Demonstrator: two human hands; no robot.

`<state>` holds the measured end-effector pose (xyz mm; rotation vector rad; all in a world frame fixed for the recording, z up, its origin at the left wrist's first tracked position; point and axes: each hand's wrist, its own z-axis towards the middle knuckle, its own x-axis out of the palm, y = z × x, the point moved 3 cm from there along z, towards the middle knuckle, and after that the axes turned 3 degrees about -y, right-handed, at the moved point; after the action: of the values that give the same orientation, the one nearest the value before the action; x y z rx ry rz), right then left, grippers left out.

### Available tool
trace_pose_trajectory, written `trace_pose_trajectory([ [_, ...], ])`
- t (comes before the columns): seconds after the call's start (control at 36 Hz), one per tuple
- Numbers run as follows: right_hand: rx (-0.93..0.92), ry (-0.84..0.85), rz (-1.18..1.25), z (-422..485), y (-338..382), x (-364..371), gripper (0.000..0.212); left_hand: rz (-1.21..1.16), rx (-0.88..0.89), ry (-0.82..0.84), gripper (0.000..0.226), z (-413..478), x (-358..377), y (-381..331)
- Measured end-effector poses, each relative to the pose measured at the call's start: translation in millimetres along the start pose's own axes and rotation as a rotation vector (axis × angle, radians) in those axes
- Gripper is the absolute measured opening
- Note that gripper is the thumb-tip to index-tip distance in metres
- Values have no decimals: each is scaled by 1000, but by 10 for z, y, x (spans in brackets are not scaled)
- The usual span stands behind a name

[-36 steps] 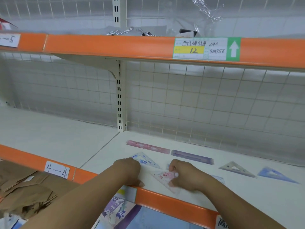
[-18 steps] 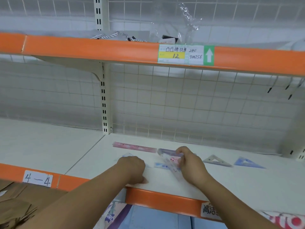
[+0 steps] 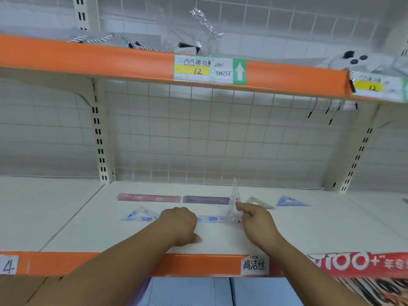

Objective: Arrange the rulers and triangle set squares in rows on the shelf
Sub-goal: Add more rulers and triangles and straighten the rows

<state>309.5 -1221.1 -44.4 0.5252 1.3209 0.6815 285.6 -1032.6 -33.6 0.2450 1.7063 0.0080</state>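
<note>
My right hand (image 3: 257, 224) pinches a clear pink-printed set square (image 3: 233, 200) and holds it upright on the white shelf (image 3: 309, 228). My left hand (image 3: 182, 226) rests as a closed fist on the shelf, holding nothing that I can see. A clear blue-printed set square (image 3: 140, 216) lies left of it, and a blue-printed ruler (image 3: 212, 218) lies between my hands. At the back, a pink ruler (image 3: 149, 198) and a purple ruler (image 3: 205, 199) lie end to end. To their right lie a clear grey set square (image 3: 260, 202) and a blue set square (image 3: 290, 201).
An orange shelf lip (image 3: 132, 265) runs along the front with paper labels. The upper shelf's orange edge (image 3: 110, 60) carries a price tag (image 3: 209, 70). A wire grid back panel (image 3: 220, 140) closes the rear. Magazines (image 3: 364, 281) sit below at the right.
My right hand has lifted the pink-printed set square from flat at the shelf's front and stood it upright further back and right. My left hand stayed put. The view shifted right.
</note>
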Motion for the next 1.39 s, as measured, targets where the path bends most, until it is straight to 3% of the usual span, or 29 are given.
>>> trace_pose_trajectory([
  [0.28,15,-179,-131,-207,-230,-208,38,27,122,-42,49,145,-104,-277],
  [0.56,-45,-271,-482,-178,-688,-587,29,17,183,-58,49,329,-197,-713],
  [0.64,-141,-311,-653,-86,-751,-711,7,4,183,-66,50,396,-211,-876],
  [0.72,-250,-350,-787,69,-883,-790,32,-4,184,-52,53,450,-215,-1036],
  [1.06,-496,-194,-858,460,-1092,-689,40,-11,54,-7,56,547,-195,-1401],
  [1.39,-591,-89,-777,594,-1046,-403,45,-9,-55,24,55,457,-168,-1335],
])
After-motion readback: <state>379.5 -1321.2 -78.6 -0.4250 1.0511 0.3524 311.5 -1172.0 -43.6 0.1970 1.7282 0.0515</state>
